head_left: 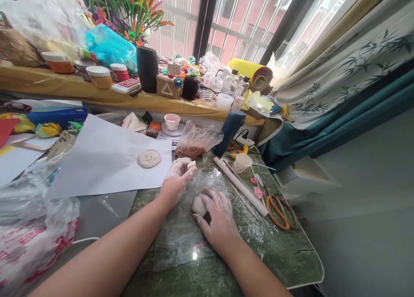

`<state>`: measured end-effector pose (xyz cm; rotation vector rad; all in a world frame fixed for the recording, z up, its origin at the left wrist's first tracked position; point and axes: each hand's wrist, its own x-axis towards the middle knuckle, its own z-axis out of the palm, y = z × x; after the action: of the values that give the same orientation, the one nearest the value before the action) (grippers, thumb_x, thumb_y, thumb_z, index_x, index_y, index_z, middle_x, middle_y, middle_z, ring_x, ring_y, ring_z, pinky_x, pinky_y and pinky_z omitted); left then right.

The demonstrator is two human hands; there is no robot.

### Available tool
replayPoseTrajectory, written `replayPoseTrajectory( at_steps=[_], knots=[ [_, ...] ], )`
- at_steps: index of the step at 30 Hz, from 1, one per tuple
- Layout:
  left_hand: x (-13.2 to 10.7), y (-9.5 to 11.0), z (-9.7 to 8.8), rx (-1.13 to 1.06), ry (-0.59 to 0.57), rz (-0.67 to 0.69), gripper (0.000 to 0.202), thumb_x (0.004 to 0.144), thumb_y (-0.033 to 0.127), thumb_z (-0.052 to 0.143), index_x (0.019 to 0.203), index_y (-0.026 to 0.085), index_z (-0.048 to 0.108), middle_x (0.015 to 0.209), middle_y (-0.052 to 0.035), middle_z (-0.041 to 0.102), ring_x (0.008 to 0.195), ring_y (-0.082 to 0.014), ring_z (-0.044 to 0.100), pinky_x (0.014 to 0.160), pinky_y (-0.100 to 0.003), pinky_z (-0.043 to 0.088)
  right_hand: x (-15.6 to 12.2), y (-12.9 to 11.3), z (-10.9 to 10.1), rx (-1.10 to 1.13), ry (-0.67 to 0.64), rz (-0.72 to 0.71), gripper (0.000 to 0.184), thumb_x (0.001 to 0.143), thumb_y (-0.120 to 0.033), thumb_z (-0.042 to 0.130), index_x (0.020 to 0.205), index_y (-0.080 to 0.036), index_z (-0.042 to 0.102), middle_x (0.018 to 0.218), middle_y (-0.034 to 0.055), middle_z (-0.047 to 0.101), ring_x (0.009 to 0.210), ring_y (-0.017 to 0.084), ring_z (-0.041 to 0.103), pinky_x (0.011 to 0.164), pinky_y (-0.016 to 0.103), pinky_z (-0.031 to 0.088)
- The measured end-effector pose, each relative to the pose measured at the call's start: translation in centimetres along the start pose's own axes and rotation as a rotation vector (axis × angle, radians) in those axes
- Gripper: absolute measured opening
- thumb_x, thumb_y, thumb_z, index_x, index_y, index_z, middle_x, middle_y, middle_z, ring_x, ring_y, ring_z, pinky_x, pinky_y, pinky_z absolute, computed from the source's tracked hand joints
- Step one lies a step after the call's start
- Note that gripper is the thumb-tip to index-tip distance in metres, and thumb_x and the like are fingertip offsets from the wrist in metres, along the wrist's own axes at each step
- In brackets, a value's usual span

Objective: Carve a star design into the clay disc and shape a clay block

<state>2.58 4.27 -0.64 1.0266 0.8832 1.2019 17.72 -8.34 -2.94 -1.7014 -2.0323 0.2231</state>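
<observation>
Both of my hands are dusted with white powder. My left hand (179,176) is closed, raised a little above the table, with a small piece of pale clay (192,164) between its thumb and fingers. To the right and nearer to me, my right hand (218,210) curves around a larger lump of pale clay (198,206) resting on a clear plastic sheet (176,241). A flat round clay disc (149,158) with a star scored into it lies on white paper (106,159), left of my left hand.
Right of my hands lie a white rolling pin (241,186), a paper cup (242,163) and orange-handled scissors (278,213). A bag of brown material (194,148) and a dark blue cylinder (229,133) stand behind. Jars and craft supplies crowd the windowsill (123,100). Crumpled plastic (35,232) lies at left.
</observation>
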Motion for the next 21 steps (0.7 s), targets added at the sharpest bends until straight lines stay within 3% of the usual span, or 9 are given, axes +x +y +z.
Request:
replayPoseTrajectory(
  at_steps=[6, 11, 15, 18, 21],
  knots=[
    [-0.04, 0.20, -0.01, 0.013, -0.009, -0.006, 0.042, 0.074, 0.046, 0.084, 0.103, 0.020, 0.067, 0.097, -0.0022, 0.063, 0.089, -0.0177, 0.056, 0.071, -0.027, 0.048, 0.40, 0.02, -0.79, 0.091, -0.080, -0.066, 0.046, 0.091, -0.023, 0.068, 0.137, -0.020, 0.060, 0.155, 0.0164, 0.056, 0.147, 0.038, 0.046, 0.123, 0.064, 0.038],
    [0.10, 0.18, 0.00, 0.028, -0.004, 0.012, 0.040, 0.074, 0.045, 0.084, 0.098, 0.020, 0.066, 0.093, -0.0015, 0.061, 0.086, -0.0169, 0.054, 0.071, -0.026, 0.047, 0.52, -0.22, -1.06, 0.105, -0.109, -0.089, 0.046, 0.092, -0.018, 0.063, 0.138, -0.014, 0.057, 0.151, 0.0207, 0.058, 0.145, 0.037, 0.048, 0.123, 0.063, 0.038],
    [0.11, 0.13, -0.05, 0.026, -0.005, 0.010, 0.040, 0.075, 0.045, 0.084, 0.101, 0.020, 0.068, 0.096, -0.0022, 0.061, 0.085, -0.0167, 0.054, 0.070, -0.026, 0.047, 0.56, -0.10, -0.94, 0.159, -0.101, -0.087, 0.046, 0.091, -0.016, 0.062, 0.137, -0.017, 0.057, 0.146, 0.0182, 0.061, 0.140, 0.036, 0.052, 0.121, 0.063, 0.041],
    [0.11, 0.05, -0.09, 0.018, -0.006, 0.010, 0.040, 0.075, 0.045, 0.084, 0.101, 0.019, 0.068, 0.097, -0.0030, 0.062, 0.086, -0.0165, 0.054, 0.070, -0.026, 0.046, 0.51, 0.17, -0.71, 0.275, -0.046, -0.035, 0.044, 0.090, -0.018, 0.064, 0.134, -0.020, 0.059, 0.144, 0.0163, 0.063, 0.139, 0.035, 0.053, 0.121, 0.062, 0.039],
    [0.07, 0.07, -0.10, 0.002, -0.007, 0.015, 0.040, 0.075, 0.044, 0.084, 0.102, 0.019, 0.068, 0.096, -0.0023, 0.061, 0.085, -0.0160, 0.054, 0.070, -0.025, 0.046, 0.64, 0.27, -0.63, 0.540, 0.062, 0.161, 0.041, 0.091, -0.026, 0.067, 0.131, -0.021, 0.060, 0.137, 0.0147, 0.067, 0.131, 0.032, 0.060, 0.118, 0.056, 0.044]
  ],
)
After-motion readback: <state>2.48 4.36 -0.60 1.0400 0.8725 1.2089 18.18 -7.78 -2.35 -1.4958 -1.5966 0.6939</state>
